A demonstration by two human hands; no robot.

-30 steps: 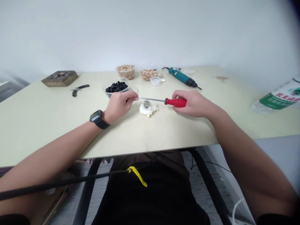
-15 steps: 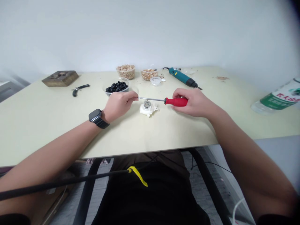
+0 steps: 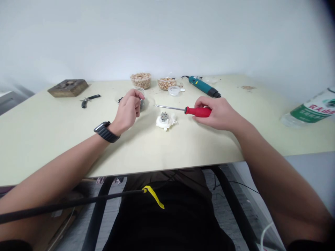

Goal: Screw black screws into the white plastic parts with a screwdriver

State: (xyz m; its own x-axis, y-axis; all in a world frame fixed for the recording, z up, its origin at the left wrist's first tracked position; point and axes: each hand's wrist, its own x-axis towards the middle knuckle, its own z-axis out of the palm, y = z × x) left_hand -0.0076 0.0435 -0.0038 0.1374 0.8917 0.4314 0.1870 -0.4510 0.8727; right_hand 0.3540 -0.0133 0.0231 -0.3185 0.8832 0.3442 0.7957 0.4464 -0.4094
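Observation:
My right hand is wrapped round the red handle of a screwdriver, whose metal shaft points left. Just below the shaft, a white plastic part with a round metal motor on it rests on the table. My left hand, a dark watch on its wrist, is closed in front of a clear bowl of black pieces and hides most of it. Whatever its fingers may hold is too small to make out.
Behind stand two tubs of light pieces, a small clear cup and a teal power tool. Pliers and a brown block lie at the left. A bottle is at the right.
My left hand has moved off the screwdriver tip, left and up to the bowl of black pieces. The screwdriver's tip is now free and slightly higher; my right hand has barely shifted.

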